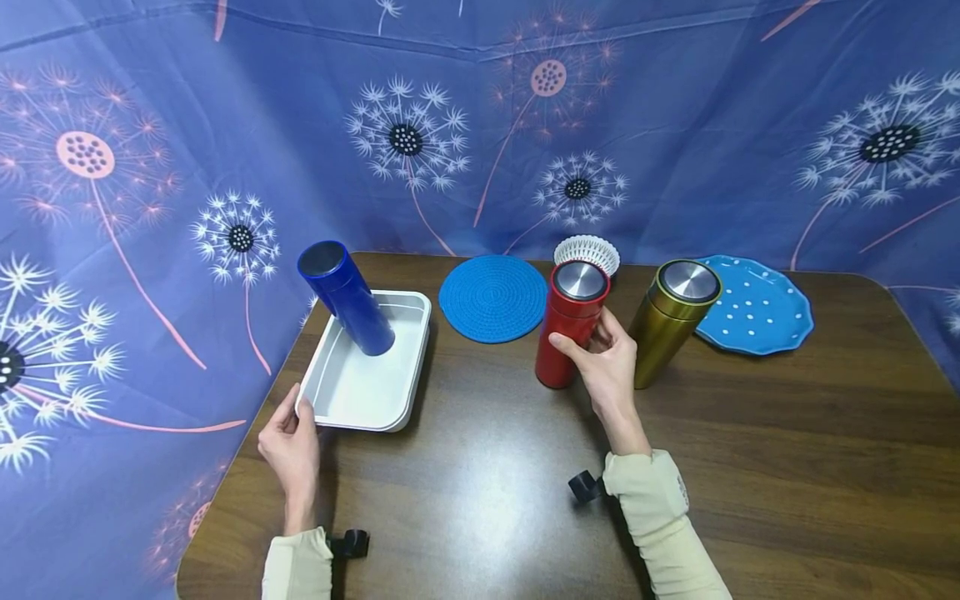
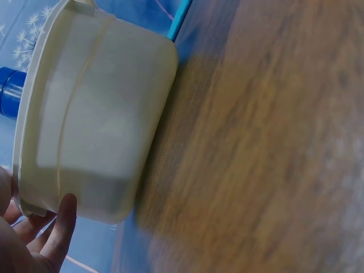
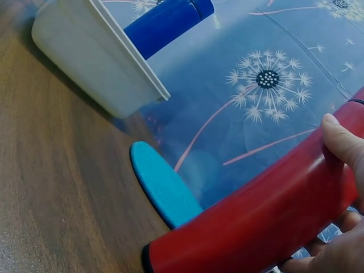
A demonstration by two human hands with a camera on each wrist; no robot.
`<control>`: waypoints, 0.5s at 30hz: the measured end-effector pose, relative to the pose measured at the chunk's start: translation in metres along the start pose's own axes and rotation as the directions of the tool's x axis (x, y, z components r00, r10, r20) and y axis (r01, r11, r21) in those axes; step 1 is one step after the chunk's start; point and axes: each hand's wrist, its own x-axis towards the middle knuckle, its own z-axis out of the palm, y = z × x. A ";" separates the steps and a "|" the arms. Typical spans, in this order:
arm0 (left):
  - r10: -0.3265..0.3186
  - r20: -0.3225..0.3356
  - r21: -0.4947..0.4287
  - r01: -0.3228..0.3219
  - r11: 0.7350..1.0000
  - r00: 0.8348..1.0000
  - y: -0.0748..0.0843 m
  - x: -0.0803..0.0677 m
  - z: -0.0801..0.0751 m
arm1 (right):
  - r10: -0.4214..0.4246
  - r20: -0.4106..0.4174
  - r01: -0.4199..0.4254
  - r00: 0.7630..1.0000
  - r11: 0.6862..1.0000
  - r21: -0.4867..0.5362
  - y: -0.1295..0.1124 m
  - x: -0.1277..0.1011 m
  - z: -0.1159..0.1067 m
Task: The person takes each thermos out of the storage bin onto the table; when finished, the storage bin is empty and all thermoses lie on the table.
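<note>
My right hand [image 1: 611, 367] grips a red thermos flask [image 1: 557, 358] with a silver lid top, thumb across its near side and fingers round the right. In the right wrist view the red flask fills the lower right, the thumb [image 3: 341, 139] pressed on it. At the left, my left hand [image 1: 291, 442] pinches the near-left corner of a white rectangular tub [image 1: 360, 400]; the left wrist view shows fingers under its rim. Inside the tub a blue thermos flask [image 1: 352, 300] stands toward the back. Just right of my right hand is a gold thermos flask [image 1: 667, 325].
A round blue woven mat [image 1: 493, 298] lies between tub and red flask. Behind the red flask sits a white basket [image 1: 588, 248]. A blue plate with white dots [image 1: 757, 308] rests behind the gold flask. The dandelion-print cloth [image 1: 480, 125] hangs along the table's back and left.
</note>
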 end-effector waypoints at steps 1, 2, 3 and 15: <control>-0.001 0.000 0.002 0.001 1.000 1.000 0.000 0.000 0.000 | -0.005 0.004 0.005 1.000 1.000 -0.006 0.000 0.000 0.000; -0.003 0.001 0.002 0.003 1.000 1.000 0.000 0.000 0.000 | -0.010 0.009 0.010 1.000 1.000 -0.008 0.001 0.000 0.000; -0.004 0.001 -0.001 0.004 1.000 1.000 -0.001 0.001 0.000 | -0.016 0.013 0.016 1.000 1.000 -0.015 0.001 -0.001 0.001; -0.002 0.010 -0.027 0.002 1.000 1.000 -0.003 0.002 0.000 | 0.023 0.035 -0.019 0.999 0.994 -0.111 -0.020 -0.011 0.004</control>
